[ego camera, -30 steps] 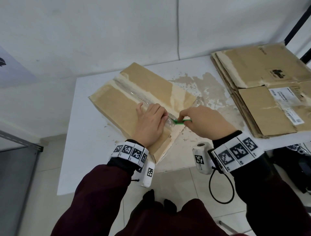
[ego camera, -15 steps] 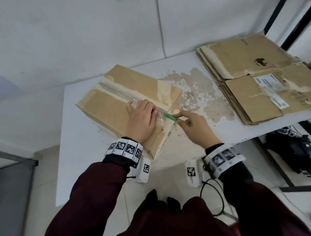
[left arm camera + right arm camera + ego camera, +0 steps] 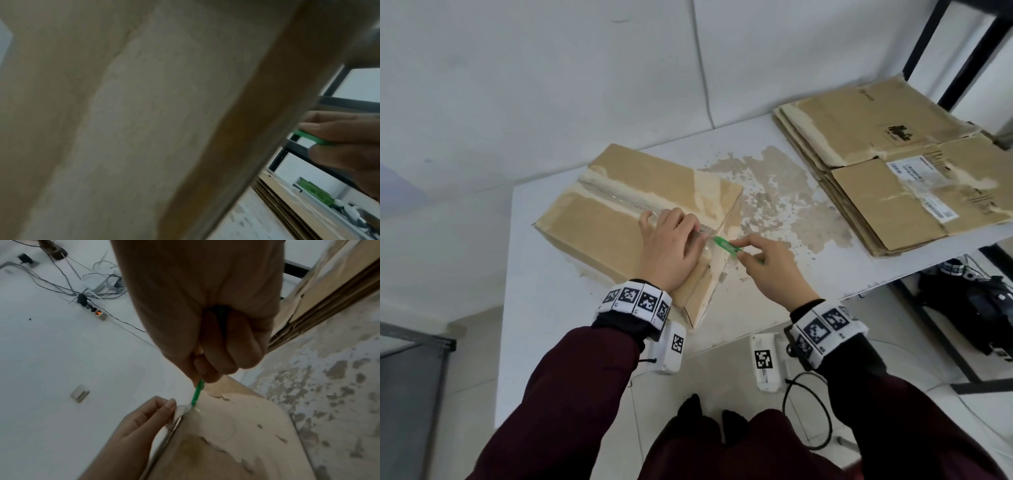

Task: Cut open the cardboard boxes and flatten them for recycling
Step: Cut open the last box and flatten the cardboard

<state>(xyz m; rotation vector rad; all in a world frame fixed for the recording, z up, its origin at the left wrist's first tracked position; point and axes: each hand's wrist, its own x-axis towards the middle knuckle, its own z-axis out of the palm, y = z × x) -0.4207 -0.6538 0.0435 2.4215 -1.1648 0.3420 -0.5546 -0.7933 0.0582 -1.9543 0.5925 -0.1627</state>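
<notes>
Green plastic cutter [image 3: 726,246], slim and flat, is pinched in the right hand [image 3: 770,270], its tip at the taped seam on the closed brown cardboard box [image 3: 599,226]. Left hand [image 3: 671,250] lies flat on that box, fingers straight. Under the box is a white table [image 3: 544,301] with peeling paint; right of the box sits a stack of flattened cardboard [image 3: 893,171]. Behind the box rises a white wall [image 3: 551,85].

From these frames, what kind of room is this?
Probably a workshop or storage room: worn white table with peeling surface, stack of flattened cardboard boxes, black metal shelving, power strip with loose cables.
</notes>
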